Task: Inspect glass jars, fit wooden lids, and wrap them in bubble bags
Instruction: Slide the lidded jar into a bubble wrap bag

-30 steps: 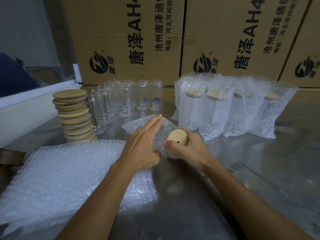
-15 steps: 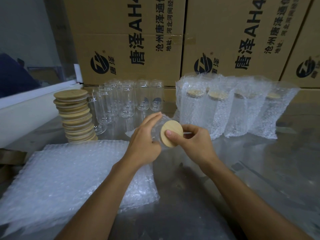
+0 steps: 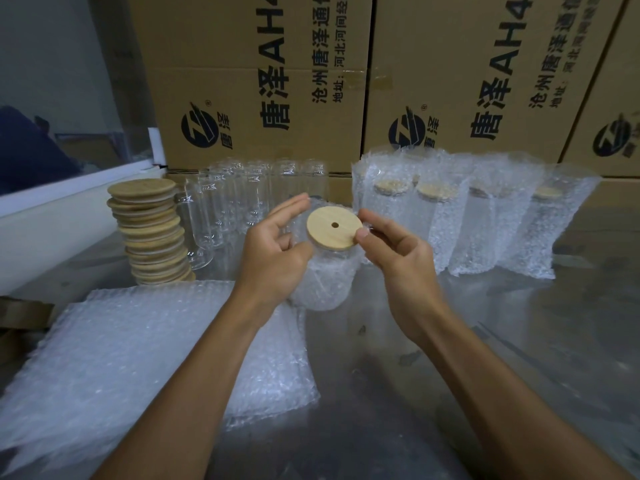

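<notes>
A glass jar sits inside a bubble bag [image 3: 325,285], standing upright at the centre with its round wooden lid [image 3: 334,233] facing me; the lid has a small hole. My left hand [image 3: 273,258] holds the bagged jar on its left side, the index finger stretched up along the bag's top. My right hand [image 3: 401,261] pinches the bag's edge by the lid's right rim. The bag's open top stands up around the lid.
A stack of wooden lids [image 3: 152,233] stands at the left, with several empty glass jars [image 3: 242,202] behind it. Several wrapped jars [image 3: 450,220] line the back right. A pile of flat bubble bags [image 3: 138,348] lies front left. Cardboard boxes [image 3: 259,81] wall off the metal table [image 3: 519,341].
The bagged jar went from lying tilted on its side to standing upright with the lid turned towards me. Both hands rose with it and shifted to its two sides.
</notes>
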`<state>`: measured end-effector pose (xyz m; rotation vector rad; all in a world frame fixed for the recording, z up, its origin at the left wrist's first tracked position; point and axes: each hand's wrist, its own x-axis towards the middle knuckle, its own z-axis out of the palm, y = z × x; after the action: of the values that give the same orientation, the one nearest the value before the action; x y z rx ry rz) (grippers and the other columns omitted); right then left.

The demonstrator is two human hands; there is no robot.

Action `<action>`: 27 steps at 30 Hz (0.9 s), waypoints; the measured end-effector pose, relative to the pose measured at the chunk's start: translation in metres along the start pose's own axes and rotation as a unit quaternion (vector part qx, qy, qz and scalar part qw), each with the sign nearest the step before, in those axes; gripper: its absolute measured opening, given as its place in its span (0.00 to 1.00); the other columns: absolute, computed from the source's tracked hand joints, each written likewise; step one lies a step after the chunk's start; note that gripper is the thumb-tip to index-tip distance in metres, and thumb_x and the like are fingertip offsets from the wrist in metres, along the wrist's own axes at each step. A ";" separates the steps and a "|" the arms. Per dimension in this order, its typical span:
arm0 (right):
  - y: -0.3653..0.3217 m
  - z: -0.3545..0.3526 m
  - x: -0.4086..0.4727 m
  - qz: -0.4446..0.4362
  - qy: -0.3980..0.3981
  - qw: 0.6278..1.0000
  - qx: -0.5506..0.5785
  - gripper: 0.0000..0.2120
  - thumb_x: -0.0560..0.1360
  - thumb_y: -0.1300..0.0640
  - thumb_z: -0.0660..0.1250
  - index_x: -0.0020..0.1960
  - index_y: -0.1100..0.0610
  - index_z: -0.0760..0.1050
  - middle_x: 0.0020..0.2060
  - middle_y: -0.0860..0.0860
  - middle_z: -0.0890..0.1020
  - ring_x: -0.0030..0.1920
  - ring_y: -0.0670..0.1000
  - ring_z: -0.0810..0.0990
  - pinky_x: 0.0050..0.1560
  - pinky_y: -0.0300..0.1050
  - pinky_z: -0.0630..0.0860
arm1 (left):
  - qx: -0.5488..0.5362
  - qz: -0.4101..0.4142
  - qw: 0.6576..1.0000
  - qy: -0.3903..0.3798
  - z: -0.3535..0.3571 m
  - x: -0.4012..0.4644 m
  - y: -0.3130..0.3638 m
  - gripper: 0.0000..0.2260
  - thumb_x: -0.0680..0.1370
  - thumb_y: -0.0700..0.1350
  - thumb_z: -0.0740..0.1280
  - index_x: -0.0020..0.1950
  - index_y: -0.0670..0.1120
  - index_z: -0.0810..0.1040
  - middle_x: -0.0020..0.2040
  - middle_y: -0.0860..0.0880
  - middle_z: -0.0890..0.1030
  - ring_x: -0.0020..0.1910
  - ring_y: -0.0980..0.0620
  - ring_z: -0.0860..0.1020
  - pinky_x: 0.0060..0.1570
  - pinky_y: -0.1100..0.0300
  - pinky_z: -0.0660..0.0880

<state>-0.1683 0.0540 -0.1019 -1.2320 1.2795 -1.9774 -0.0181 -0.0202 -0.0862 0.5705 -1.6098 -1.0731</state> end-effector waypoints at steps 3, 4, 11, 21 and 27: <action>-0.002 0.000 0.001 -0.004 -0.018 1.000 0.023 0.14 0.78 0.62 0.71 0.58 0.45 0.81 0.49 0.39 0.85 0.50 0.36 0.81 0.50 0.30 0.76 | -0.018 0.004 1.000 0.018 -0.001 0.002 0.002 0.30 0.73 0.24 0.61 0.68 0.50 0.76 0.64 0.61 0.77 0.26 0.62 0.70 0.35 0.70 0.75; -0.003 -0.001 0.002 -0.008 -0.022 0.999 0.024 0.15 0.78 0.63 0.71 0.59 0.45 0.81 0.50 0.39 0.85 0.51 0.36 0.80 0.52 0.31 0.76 | -0.023 0.002 0.999 0.026 -0.002 0.002 0.004 0.30 0.73 0.25 0.62 0.69 0.50 0.76 0.59 0.61 0.79 0.26 0.63 0.72 0.37 0.70 0.76; -0.009 -0.005 0.002 -0.028 -0.033 0.998 0.037 0.21 0.71 0.57 0.72 0.62 0.42 0.80 0.56 0.37 0.84 0.62 0.39 0.79 0.57 0.35 0.78 | -0.058 0.016 0.992 0.109 -0.011 0.007 0.007 0.28 0.73 0.26 0.62 0.66 0.51 0.79 0.51 0.66 0.83 0.29 0.59 0.71 0.30 0.66 0.74; -0.012 -0.003 -0.002 -0.019 -0.038 0.997 0.057 0.23 0.78 0.66 0.68 0.65 0.43 0.77 0.54 0.30 0.82 0.64 0.39 0.77 0.66 0.44 0.77 | -0.019 0.004 1.000 -0.008 -0.016 0.005 -0.005 0.38 0.64 0.43 0.68 0.73 0.60 0.63 0.68 0.51 0.73 0.65 0.50 0.74 0.60 0.52 0.74; -0.015 -0.001 -0.003 -0.001 -0.053 0.994 0.096 0.23 0.78 0.68 0.68 0.68 0.48 0.77 0.55 0.32 0.83 0.61 0.43 0.81 0.57 0.43 0.81 | 0.080 0.007 0.993 -0.085 -0.005 0.003 -0.029 0.48 0.61 0.43 0.84 0.75 0.56 0.63 0.66 0.54 0.77 0.64 0.59 0.75 0.61 0.63 0.73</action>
<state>-0.1664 0.0636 -0.0906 -1.2259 1.0118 -1.9569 -0.0188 -0.0384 -0.1098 0.5849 -1.8590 -1.0085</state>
